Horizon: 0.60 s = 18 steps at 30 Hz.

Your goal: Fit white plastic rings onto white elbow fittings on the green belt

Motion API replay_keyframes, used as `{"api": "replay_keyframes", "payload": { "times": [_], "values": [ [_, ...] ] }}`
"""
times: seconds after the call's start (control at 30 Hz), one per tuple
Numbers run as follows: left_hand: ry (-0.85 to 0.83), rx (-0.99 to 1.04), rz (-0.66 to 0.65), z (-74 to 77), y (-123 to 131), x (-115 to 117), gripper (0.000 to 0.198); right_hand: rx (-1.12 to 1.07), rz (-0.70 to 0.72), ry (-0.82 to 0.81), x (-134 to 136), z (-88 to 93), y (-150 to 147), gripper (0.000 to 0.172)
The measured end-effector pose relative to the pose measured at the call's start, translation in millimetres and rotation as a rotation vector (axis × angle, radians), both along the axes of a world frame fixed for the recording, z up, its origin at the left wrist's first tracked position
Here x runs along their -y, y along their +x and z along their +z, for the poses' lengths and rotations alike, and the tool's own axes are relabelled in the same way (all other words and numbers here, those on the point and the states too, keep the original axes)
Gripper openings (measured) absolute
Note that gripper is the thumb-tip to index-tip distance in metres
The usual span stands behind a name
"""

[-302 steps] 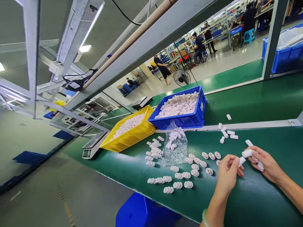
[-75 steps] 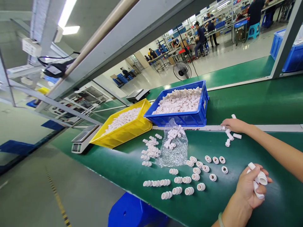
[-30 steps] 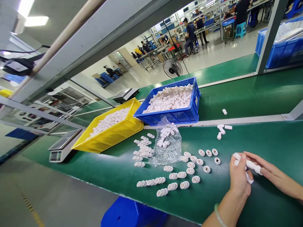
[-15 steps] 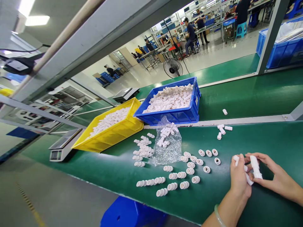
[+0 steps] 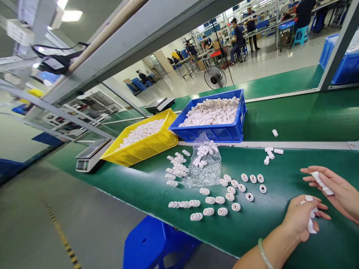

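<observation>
My left hand (image 5: 300, 218) rests low on the green table (image 5: 157, 186), its fingers curled around several small white plastic tubes (image 5: 310, 220). My right hand (image 5: 336, 190) hovers just to its right and a little higher, pinching a longer white tube (image 5: 322, 183) between thumb and fingers. The two hands are apart. Loose white caps (image 5: 246, 186) lie in rows on the mat to the left of my hands. A few short white tubes (image 5: 270, 154) lie farther back near the rail.
A blue bin (image 5: 213, 132) and a yellow bin (image 5: 146, 147) full of white parts stand at the back left. A clear plastic bag (image 5: 204, 166) with parts lies before them. A scale (image 5: 89, 155) sits at the table's left end. A blue stool (image 5: 157, 244) stands below. People work far behind.
My hands have drawn apart; the right one carried a white tube up and to the right, and the left one dropped lower with its tubes. The view shifted slightly.
</observation>
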<state>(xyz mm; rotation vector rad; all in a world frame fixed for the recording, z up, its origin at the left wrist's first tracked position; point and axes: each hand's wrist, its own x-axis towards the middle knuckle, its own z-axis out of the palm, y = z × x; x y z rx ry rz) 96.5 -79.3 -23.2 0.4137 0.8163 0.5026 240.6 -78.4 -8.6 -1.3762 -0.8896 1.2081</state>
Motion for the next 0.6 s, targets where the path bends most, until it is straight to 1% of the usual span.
{"api": "replay_keyframes", "payload": {
  "times": [0.03, 0.13, 0.17, 0.23, 0.33, 0.43, 0.5, 0.6],
  "values": [
    [0.020, 0.000, -0.046, -3.9, 1, 2, 0.037, 0.081, 0.059, 0.026, -6, 6.5, -4, 0.034],
    [0.097, 0.015, -0.196, -17.2, 6, 9, 0.039, 0.325, 0.296, 0.123, -24, 23.9, -24, 0.034],
    [0.121, 0.018, -0.247, -20.4, 7, 11, 0.039, 0.387, 0.359, 0.149, -29, 27.6, -31, 0.035],
    [0.163, -0.004, -0.347, -22.4, 8, 14, 0.038, 0.454, 0.429, 0.196, -36, 29.7, -45, 0.035],
    [0.204, -0.102, -0.439, -15.4, 9, 16, 0.033, 0.427, 0.438, 0.230, -42, 20.6, -57, 0.037],
    [0.199, -0.134, -0.419, -8.5, 10, 16, 0.032, 0.377, 0.415, 0.212, -43, 6.5, -60, 0.041],
    [0.191, -0.136, -0.408, -9.5, 10, 17, 0.032, 0.421, 0.384, 0.234, -43, 0.0, -58, 0.038],
    [0.192, -0.138, -0.427, -15.3, 9, 18, 0.035, 0.540, 0.354, 0.328, -44, -3.9, -55, 0.029]
  ]
}}
